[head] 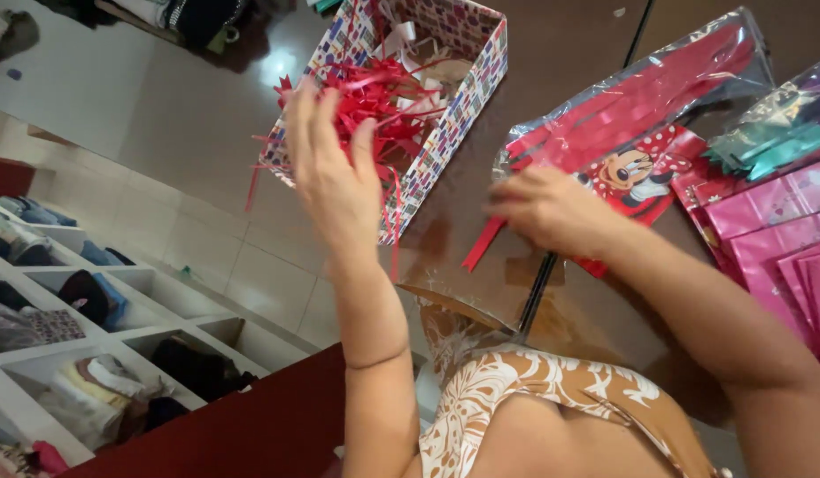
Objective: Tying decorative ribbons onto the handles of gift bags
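Left hand [332, 173] is up with fingers spread loose, touching the red ribbon bows [375, 102] piled in the patterned box [445, 133]. Right hand [547, 212] pinches a red ribbon strip [483, 243] by the clear packet [631, 106]. Box sits right at the table edge [445, 301]; bare brown tabletop between the hands.

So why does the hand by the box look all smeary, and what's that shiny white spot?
Head view: the left hand is blurred, its fingers smeared over the red ribbons at the patterned box; the right hand looks sharper; the white spot is glare on the floor; the clear bag glints too.
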